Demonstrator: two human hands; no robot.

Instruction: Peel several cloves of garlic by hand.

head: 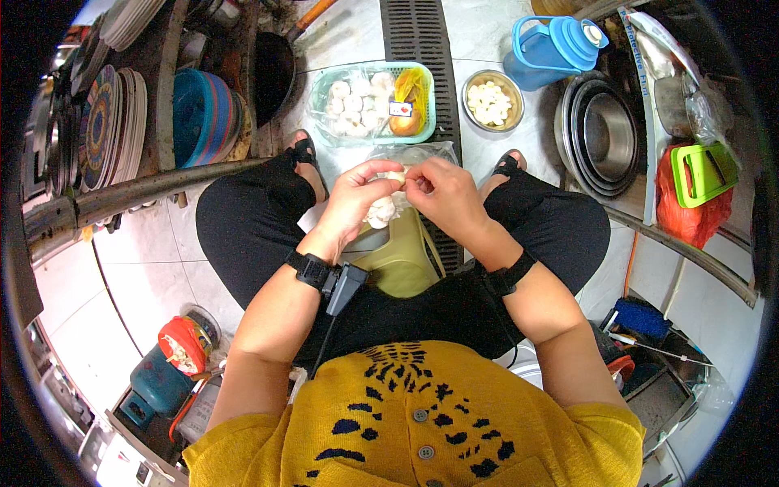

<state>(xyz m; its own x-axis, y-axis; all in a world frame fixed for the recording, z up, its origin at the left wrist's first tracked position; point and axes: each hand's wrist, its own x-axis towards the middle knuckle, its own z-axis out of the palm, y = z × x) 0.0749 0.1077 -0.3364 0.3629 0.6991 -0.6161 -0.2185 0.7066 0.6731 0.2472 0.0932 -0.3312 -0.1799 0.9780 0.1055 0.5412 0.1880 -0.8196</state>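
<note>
My left hand holds a garlic clove between thumb and forefinger. Below those fingers a partly broken garlic bulb hangs against the palm side. My right hand has its fingertips pinched at the same clove; whether a bit of skin is between them cannot be told. Beneath both hands are a clear plastic bag and an olive-green plastic stool or container. Ahead, a mint plastic basket holds bagged garlic bulbs and a yellow net bag of onions. Peeled cloves lie in a steel bowl.
A blue thermos jug stands behind the bowl, beside nested steel basins. Shelf rails flank both knees. Stacked plates, blue plastic bowls and a black wok are at left. A floor drain grate runs ahead.
</note>
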